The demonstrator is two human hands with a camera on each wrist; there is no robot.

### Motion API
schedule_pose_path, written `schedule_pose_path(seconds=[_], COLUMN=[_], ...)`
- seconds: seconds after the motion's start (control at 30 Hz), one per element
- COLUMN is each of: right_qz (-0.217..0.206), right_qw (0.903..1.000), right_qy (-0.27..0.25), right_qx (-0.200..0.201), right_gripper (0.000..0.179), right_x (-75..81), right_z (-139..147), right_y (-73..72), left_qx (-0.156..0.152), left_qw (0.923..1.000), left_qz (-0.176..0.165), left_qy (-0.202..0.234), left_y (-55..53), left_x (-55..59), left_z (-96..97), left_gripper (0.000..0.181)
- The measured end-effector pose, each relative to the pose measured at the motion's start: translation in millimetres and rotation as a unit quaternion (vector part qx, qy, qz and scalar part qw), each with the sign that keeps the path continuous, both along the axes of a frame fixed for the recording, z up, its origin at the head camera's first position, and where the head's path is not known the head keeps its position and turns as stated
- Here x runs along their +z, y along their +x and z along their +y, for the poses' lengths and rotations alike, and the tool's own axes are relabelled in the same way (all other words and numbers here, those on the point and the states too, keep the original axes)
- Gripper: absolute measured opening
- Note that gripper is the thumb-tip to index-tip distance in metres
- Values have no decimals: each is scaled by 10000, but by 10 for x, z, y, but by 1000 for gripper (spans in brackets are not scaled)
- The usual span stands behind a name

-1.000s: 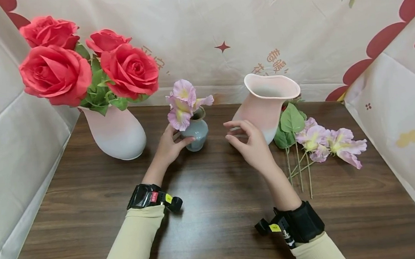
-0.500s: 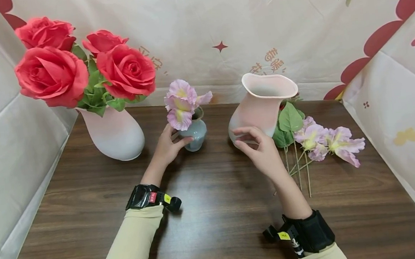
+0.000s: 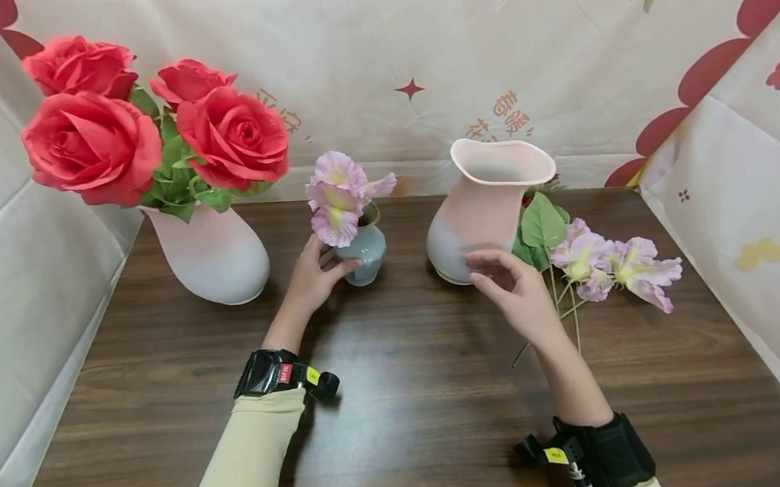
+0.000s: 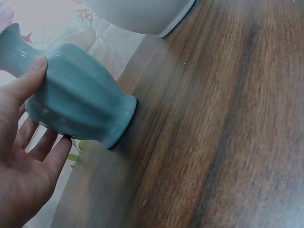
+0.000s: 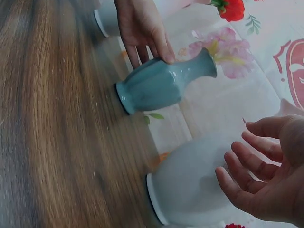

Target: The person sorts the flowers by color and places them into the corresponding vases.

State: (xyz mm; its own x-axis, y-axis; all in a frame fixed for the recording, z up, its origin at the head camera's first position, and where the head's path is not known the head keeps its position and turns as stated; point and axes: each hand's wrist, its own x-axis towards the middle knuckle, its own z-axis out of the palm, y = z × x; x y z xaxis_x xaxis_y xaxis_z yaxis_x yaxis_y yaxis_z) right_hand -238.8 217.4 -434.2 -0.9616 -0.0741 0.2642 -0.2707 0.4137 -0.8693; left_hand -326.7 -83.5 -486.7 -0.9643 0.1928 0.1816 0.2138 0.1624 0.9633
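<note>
My left hand [image 3: 311, 280] grips a small blue-green glazed vase [image 3: 367, 255], thumb on the near side and fingers round the far side. The vase stands upright on the wooden table [image 3: 403, 397], and a pale purple flower with yellow centres [image 3: 336, 198] rises from its mouth. In the left wrist view the thumb [image 4: 35, 71] presses below the vase's neck. My right hand [image 3: 522, 290] holds nothing. Its fingers are loosely bent in front of a pink-and-white vase [image 3: 474, 217] with a wavy rim; whether they touch it I cannot tell.
At the left, another pink-and-white vase [image 3: 213, 255] carries several big red roses [image 3: 234, 137]. Loose purple flowers [image 3: 590, 261] with thin stems lie right of the right-hand vase, beside green leaves [image 3: 543, 222]. A printed white cloth [image 3: 339, 54] hangs behind the table.
My right hand has moved right and toward me, from the left side of the pink-and-white vase to its front right. My left hand keeps its hold on the small vase.
</note>
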Motion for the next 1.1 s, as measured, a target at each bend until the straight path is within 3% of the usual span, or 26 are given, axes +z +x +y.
schedule_pose_path(seconds=[0.4, 1.1], right_qz=[-147, -67], right_qw=[9989, 9971], right_qy=[262, -469], right_qx=[-350, -591], right_gripper=[28, 27], right_x=[-58, -194], right_z=[274, 674], right_y=[95, 178], left_qx=[-18, -67], left_qw=[10000, 9999], left_qz=[-48, -150], left_qy=[-25, -2], left_y=[4, 4], left_x=[-6, 2], left_z=[0, -5], left_gripper=[68, 71])
